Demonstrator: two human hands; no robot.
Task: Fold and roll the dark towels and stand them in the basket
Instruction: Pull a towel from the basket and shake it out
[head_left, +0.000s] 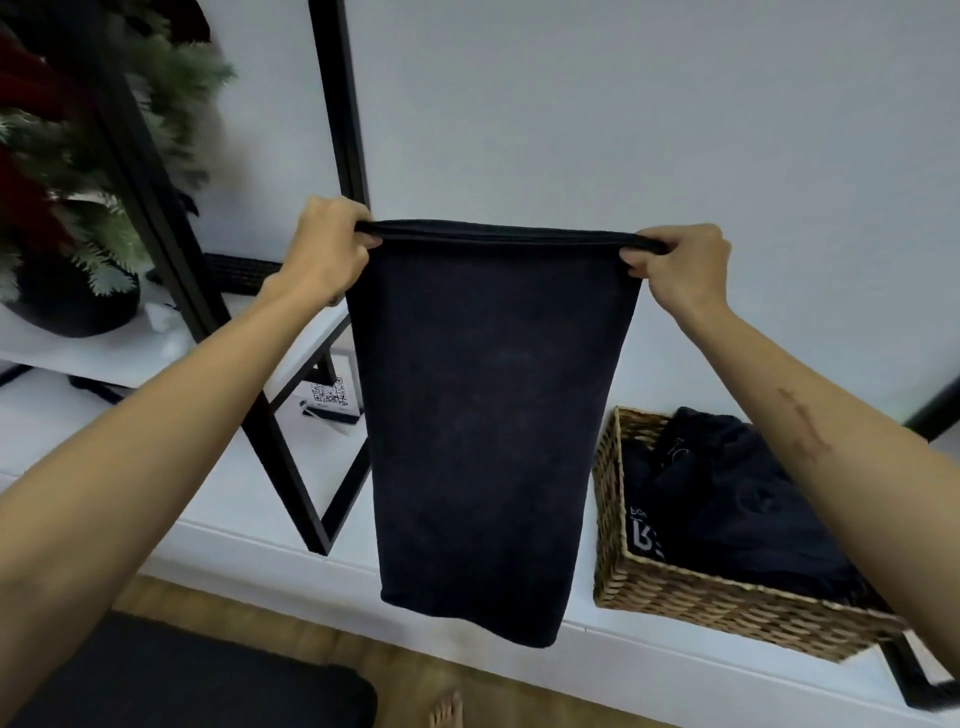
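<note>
We hold the dark towel (493, 415) up in the air in front of the white wall, above the white shelf (218, 551). It hangs straight down, and the top edge looks doubled, so we judge it is already folded once. The left hand (324, 249) pinches the top left corner, and the right hand (678, 265) pinches the top right corner, with the edge stretched tight between them.

The wicker basket (675, 597) stands on the shelf, low on the right, with more dark cloth (727, 493) inside it.

If one pinch slips, the layers may slide apart and the fold will be lost. The hanging end could also brush the black frame (291, 467) just beside it.

Our right forearm covers part of the basket, so we cannot tell whether the cloth inside is rolled or loose. The white print on it is cut off.
</note>
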